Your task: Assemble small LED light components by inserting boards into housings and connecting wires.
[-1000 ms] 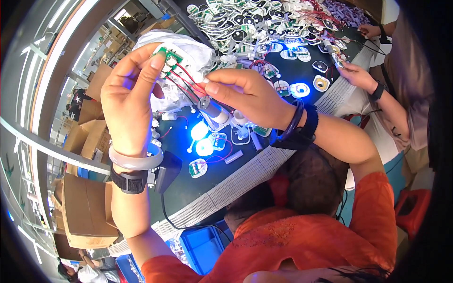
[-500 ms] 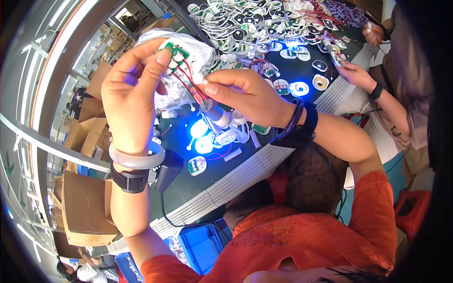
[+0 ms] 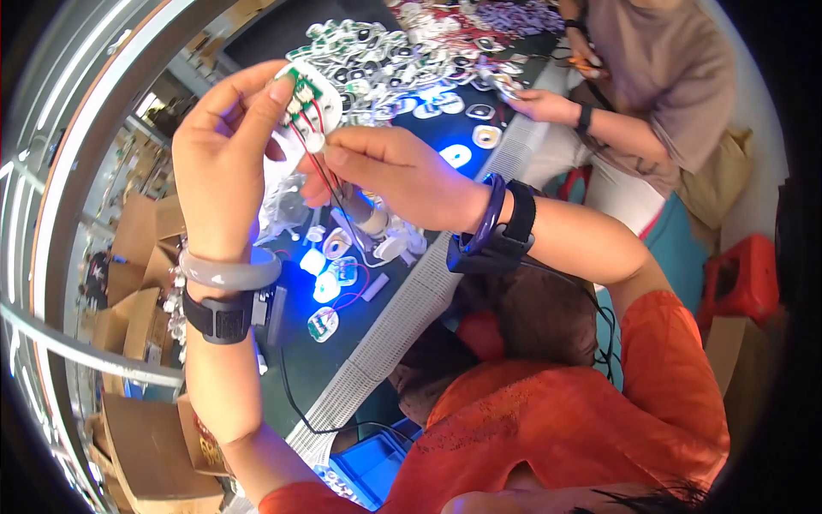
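Note:
Near the top left my left hand point(image 3: 224, 150) pinches a small green circuit board point(image 3: 301, 88) between thumb and fingertips. Around the board shows the rim of a white rounded plate point(image 3: 330, 98). Red and black wires point(image 3: 313, 163) run down from the board. My right hand point(image 3: 411, 176), just right of it, has its thumb and forefinger closed on these wires, beside a small round white piece point(image 3: 314, 141). Its other fingers are partly hidden. Below the hands, a grey-white cylinder point(image 3: 370, 221) and glowing blue-lit modules point(image 3: 325, 287) lie on the dark table point(image 3: 291, 377).
A heap of white modules with boards point(image 3: 385, 60) covers the table's far side. A co-worker's hand point(image 3: 548, 107) holds a module at the right. White mesh point(image 3: 377, 343) lines the near table edge. Cardboard boxes point(image 3: 154, 437) stand at left, a blue bin point(image 3: 377, 467) below.
The view has shifted, so the table items appear farther left. My right fingers now sit close below the board, by the round white piece. The white plate around the board shows more plainly.

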Demonstrator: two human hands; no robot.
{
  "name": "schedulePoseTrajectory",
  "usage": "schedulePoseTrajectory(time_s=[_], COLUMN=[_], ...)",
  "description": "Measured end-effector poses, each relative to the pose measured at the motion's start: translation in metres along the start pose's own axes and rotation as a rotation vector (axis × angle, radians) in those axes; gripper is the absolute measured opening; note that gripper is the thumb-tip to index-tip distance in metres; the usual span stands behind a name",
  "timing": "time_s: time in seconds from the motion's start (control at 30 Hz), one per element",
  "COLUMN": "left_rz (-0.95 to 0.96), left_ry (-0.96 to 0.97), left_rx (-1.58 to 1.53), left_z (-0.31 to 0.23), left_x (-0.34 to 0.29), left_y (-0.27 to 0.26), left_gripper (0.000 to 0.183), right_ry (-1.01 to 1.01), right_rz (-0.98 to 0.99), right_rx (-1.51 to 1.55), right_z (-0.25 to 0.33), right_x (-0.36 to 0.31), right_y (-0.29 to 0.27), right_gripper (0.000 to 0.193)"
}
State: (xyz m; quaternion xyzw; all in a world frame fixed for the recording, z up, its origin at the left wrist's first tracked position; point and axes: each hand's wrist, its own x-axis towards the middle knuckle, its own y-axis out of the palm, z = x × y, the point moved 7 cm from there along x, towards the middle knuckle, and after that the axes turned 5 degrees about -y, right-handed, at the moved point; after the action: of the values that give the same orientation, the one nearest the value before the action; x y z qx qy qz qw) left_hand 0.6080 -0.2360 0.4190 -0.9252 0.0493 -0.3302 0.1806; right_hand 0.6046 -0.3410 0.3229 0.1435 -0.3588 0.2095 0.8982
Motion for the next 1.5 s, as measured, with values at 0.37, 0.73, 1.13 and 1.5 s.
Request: schedulePoseTrajectory(time_s=[0.37, 0.73, 1.13, 1.5], left_rz=[0.118, 0.240, 0.309, 0.669], left_ry=[0.136, 0.082, 0.020, -0.641], left_rx=[-0.135, -0.310, -0.459, -0.032], left_z=[-0.021, 0.006, 0.018, 0.142], left_x=[-0.003, -0.011, -0.026, -0.229], left_y=[0.002, -0.009, -0.001, -0.020], left_gripper=[0.025, 0.024, 0.037, 0.018], right_ry=[0.092, 0.199, 0.168, 0.274], right_rz=[-0.010, -0.092, -0.089, -0.159], right_rx=[-0.355, -0.217, -0.312, 0.013], right_z=[0.048, 0.029, 0.052, 0.030], right_x=[-0.007, -0.008, -0.005, -0.004], right_y=[0.011, 0.017, 0.008, -0.019], right_gripper=[0.031, 0.029, 0.030, 0.026])
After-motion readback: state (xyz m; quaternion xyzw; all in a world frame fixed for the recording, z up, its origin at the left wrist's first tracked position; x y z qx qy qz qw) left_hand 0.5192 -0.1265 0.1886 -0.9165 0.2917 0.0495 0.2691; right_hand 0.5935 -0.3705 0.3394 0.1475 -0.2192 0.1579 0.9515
